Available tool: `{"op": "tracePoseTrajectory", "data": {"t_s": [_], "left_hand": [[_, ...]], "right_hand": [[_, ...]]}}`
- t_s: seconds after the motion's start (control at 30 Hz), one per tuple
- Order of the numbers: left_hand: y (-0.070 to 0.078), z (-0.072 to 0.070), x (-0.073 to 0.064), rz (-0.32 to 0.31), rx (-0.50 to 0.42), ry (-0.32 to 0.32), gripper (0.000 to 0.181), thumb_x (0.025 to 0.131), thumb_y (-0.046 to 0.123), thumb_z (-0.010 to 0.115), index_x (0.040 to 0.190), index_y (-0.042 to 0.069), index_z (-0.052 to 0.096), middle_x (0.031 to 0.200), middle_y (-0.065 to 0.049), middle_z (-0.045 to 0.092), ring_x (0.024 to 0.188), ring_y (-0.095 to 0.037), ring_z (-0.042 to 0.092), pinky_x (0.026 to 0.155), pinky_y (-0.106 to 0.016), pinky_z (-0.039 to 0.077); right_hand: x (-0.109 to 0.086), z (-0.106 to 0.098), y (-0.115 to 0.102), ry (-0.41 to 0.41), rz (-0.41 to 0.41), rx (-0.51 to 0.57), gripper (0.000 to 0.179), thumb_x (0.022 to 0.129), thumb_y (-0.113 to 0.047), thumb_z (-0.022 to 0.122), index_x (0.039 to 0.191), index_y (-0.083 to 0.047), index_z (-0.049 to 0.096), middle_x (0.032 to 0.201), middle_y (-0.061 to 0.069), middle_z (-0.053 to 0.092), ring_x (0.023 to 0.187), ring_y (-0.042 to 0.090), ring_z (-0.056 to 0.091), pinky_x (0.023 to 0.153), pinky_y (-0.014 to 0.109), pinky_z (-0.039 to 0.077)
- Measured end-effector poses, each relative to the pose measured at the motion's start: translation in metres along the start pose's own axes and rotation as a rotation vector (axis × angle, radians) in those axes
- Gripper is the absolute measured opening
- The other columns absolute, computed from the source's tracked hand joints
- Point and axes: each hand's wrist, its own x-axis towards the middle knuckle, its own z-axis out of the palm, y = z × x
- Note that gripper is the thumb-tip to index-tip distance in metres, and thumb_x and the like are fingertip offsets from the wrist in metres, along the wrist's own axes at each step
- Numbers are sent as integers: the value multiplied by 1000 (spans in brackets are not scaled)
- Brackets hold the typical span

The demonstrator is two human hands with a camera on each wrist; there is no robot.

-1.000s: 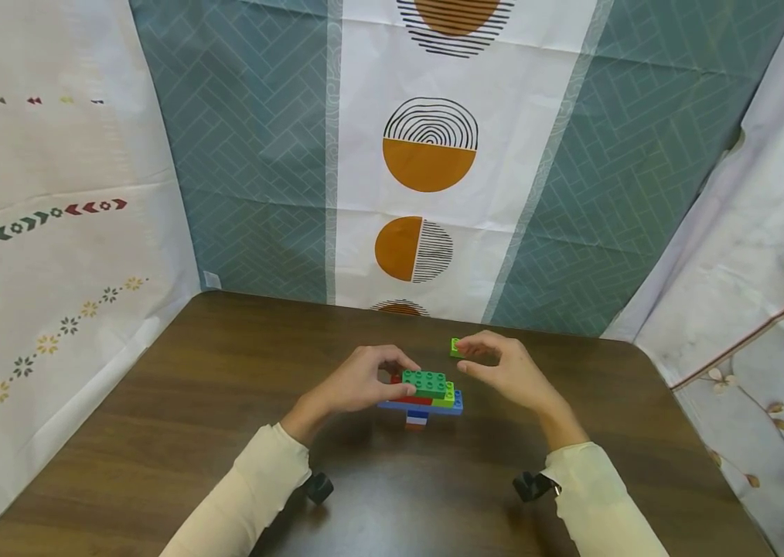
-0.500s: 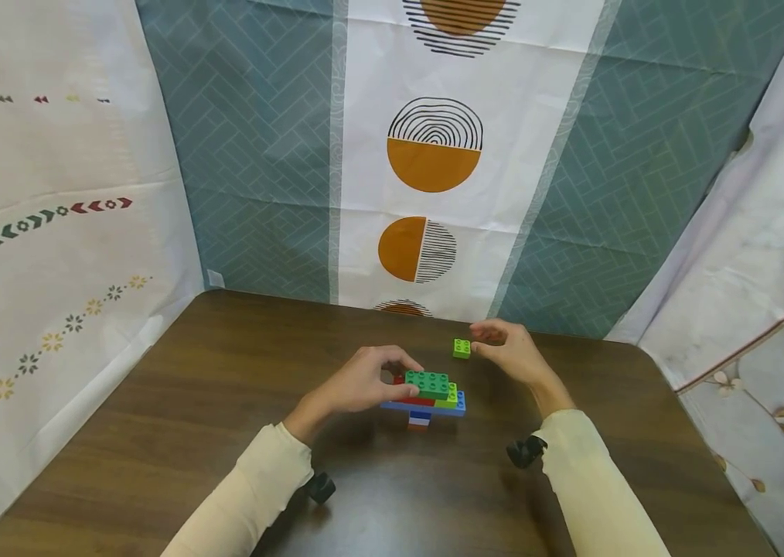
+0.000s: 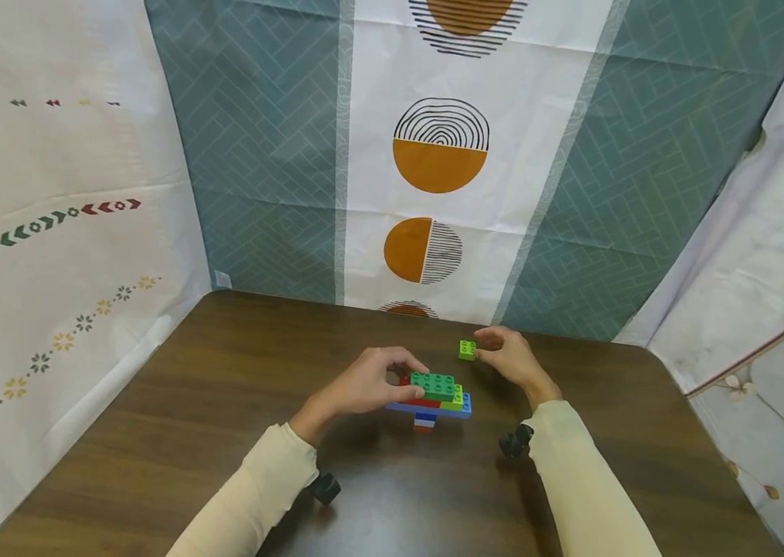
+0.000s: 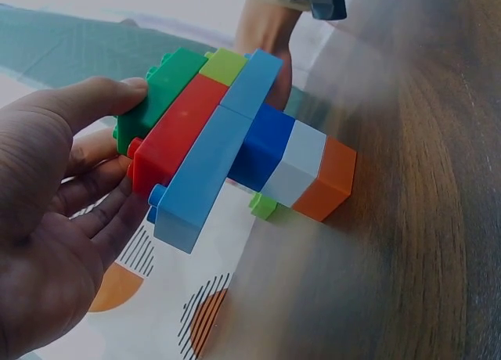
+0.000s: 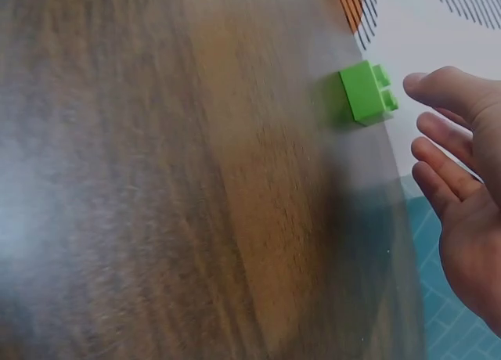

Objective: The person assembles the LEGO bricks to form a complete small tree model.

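Observation:
My left hand point(image 3: 371, 381) grips the top of a toy brick build, its thumb on the green brick point(image 3: 434, 384). In the left wrist view, below that brick come a red brick point(image 4: 178, 133) and a lime brick point(image 4: 224, 66), then light blue bricks point(image 4: 205, 168). Under these sits a narrow column of a dark blue brick point(image 4: 262, 150), a white brick point(image 4: 297, 164) and an orange brick point(image 4: 329, 178), apparently standing on the table. A loose lime brick point(image 3: 467, 350) lies farther back, studs up. My right hand point(image 3: 512, 357) hovers just right of it, fingers loosely bent, apart from the brick point(image 5: 364, 94).
The brown wooden table point(image 3: 239, 402) reaches back to a patterned cloth point(image 3: 281, 193) hanging behind it. White cloths hang at the left point(image 3: 72, 232) and right point(image 3: 782, 255). Black wrist cameras sit on the left point(image 3: 325, 489) and right point(image 3: 516, 441) wrists.
My right hand has moved back and to the right, off the loose lime brick that it partly covered, then lowered a little beside it. My left hand keeps its grip on the build.

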Motion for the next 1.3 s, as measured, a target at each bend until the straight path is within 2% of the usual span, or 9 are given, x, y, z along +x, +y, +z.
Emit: {"op": "tracePoseTrajectory", "data": {"t_s": [0.13, 0.37, 0.53, 0.73, 1.0, 1.3], "left_hand": [[0, 0, 0, 3, 13, -2, 32, 92, 29, 78, 121, 16, 73, 114, 4, 73, 103, -15, 62, 101, -49, 56], [1, -1, 0, -7, 37, 0, 31, 92, 30, 77, 121, 19, 73, 114, 6, 73, 103, -13, 62, 96, -31, 55], [2, -1, 0, -15, 21, -3, 32, 92, 29, 78, 121, 18, 73, 114, 6, 73, 103, -14, 61, 98, -41, 57], [2, -1, 0, -7, 39, -2, 32, 92, 29, 77, 122, 18, 73, 114, 6, 73, 103, -12, 61, 96, -34, 56], [-1, 0, 1, -3, 17, -2, 33, 92, 28, 79, 122, 17, 73, 114, 4, 73, 103, -15, 62, 103, -50, 55], [-4, 0, 1, -3, 8, -6, 33, 91, 30, 79, 122, 18, 73, 114, 5, 73, 104, -14, 61, 103, -51, 55]], "right_hand": [[6, 0, 3, -21, 22, -23, 45, 96, -16, 71, 138, -3, 61, 143, 21, 59, 134, 43, 54, 109, 59, 48], [11, 2, 7, -58, 58, -32, 46, 95, -17, 71, 138, -3, 61, 138, 24, 63, 130, 43, 57, 105, 58, 50], [12, 7, 11, -71, 74, -34, 46, 96, -18, 71, 139, -5, 61, 141, 23, 62, 133, 42, 55, 111, 59, 45], [11, 11, 11, -52, 73, -34, 43, 96, -15, 70, 137, -5, 63, 142, 23, 62, 134, 43, 53, 113, 62, 42], [10, 11, 11, -31, 95, -46, 39, 96, -17, 71, 133, -6, 66, 138, 21, 65, 130, 40, 56, 110, 59, 45], [6, 8, 7, -31, 42, -81, 39, 95, -21, 73, 131, -7, 67, 135, 20, 67, 130, 41, 59, 108, 59, 48]]}}
